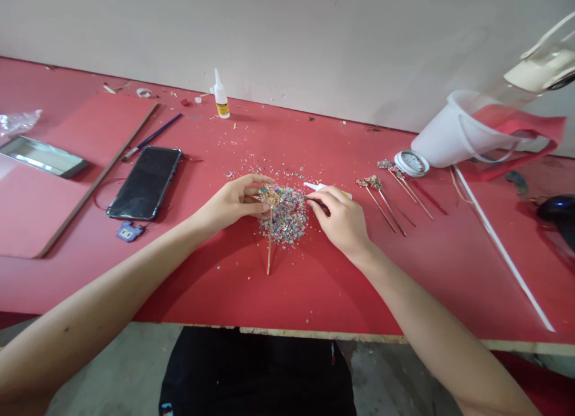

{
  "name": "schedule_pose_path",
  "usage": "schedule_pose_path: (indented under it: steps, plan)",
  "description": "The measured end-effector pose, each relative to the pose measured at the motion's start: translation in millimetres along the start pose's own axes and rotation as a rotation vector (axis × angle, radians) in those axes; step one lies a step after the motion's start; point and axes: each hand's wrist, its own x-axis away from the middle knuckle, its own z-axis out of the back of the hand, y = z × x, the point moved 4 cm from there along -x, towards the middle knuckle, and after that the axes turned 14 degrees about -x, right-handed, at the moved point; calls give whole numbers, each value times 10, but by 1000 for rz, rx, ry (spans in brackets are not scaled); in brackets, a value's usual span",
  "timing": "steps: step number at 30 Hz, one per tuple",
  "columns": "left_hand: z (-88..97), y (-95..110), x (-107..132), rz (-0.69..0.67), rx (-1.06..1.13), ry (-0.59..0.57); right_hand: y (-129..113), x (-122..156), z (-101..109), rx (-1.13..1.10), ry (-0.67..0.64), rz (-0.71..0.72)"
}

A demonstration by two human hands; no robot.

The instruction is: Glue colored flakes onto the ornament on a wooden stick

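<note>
Left hand (233,199): fingers curled around the head of a pin (270,194), thumb in front, grasping it. The pin was located at the centre of the table (193,284), its ornate head over the upper left part of a heap of chips (290,221) and its gold stem pointing toward the person. Green and blue pieces showed on the head. Whether the stem tip touched the table could not be told.

Right hand (344,219): at the heap's right edge, thumb and forefinger pinched together on a thin dark thing (311,199), too small to identify. The remaining fingers were bent inward. A glue bottle lay just behind this hand, partly hidden, its white nozzle (313,186) pointing left.

The chips were multicoloured, dense in the middle, with loose bits scattered behind the heap and a few in front. A second bottle (221,102) stood upright near the wall.

Right of the right hand: several more pins (381,203), lying with their heads away from the person; beside them a small dish (412,163) with pale contents, near a white bucket (442,131).

Left of the left hand: a phone (144,184), screen dark, with a brush (155,136) lying behind it, next to a board (108,125).
</note>
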Motion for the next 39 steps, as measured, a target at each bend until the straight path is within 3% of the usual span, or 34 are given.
schedule_pose_path:
  steps: [26,30,39]
  plan:
    - [-3,1,0,14,14,3,43,-3,9,-55,0,-5]
    - [0,-4,-1,2,16,-1,7,-13,52,-190,13,-50]
    - [-32,-9,15,5,13,-31,-91,89,26,-690,47,-321]
